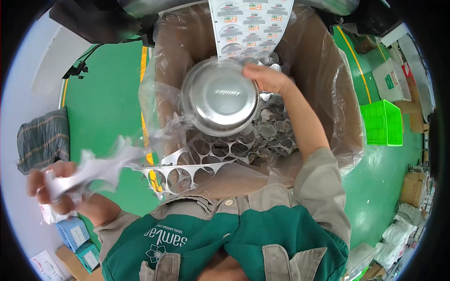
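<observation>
My right hand (266,77) grips the rim of a shiny steel bowl (220,97), holding it bottom-up over a large cardboard box (323,70) lined with clear plastic. My left hand (49,185) is out to the left, closed on a crumpled white strip of backing paper (101,166) that blurs toward the box. Inside the box lie several white sheets with round holes punched out (197,159). A sheet of round printed labels (251,25) hangs down at the box's far side.
Green floor (103,103) with yellow lines surrounds the box. A bright green crate (383,122) and white boxes stand at right, a grey striped bundle (43,138) at left, blue baskets (75,234) at lower left.
</observation>
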A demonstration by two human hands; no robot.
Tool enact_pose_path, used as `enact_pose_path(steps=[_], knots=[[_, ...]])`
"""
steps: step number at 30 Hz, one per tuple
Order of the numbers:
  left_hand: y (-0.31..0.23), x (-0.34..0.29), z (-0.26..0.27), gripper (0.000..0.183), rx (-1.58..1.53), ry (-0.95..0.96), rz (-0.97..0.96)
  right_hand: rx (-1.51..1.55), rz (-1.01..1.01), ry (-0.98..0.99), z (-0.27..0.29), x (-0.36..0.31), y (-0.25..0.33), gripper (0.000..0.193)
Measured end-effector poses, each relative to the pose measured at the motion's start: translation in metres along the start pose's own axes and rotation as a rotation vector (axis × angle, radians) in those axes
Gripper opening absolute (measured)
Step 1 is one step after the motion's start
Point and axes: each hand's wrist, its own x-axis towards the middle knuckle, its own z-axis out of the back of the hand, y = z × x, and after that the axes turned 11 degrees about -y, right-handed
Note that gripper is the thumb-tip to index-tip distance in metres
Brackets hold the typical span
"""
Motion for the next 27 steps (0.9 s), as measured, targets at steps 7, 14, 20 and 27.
enact_pose_path(steps=[7,14,20,27], knots=[[-0.048,-0.029,0.152,0.045,2.029,-0.574,0.193,-1.57,-0.198,0.012,0.001,0.007,-0.044,0.06],[0.103,0.034,-0.026,0.054,1.754,0.382,-0.005,-0.083,0.181,0.232,0.001,-0.027,0.074,0.05],[0.157,0.039,-0.027,0.055,1.699,0.929,0.262,0.027,0.074,-0.709,0.073,0.016,-0.064,0.067],[0.153,0.071,-0.011,0.034,0.743,0.068,0.845,-1.191,0.144,-0.188,0.047,0.01,-0.014,0.071]])
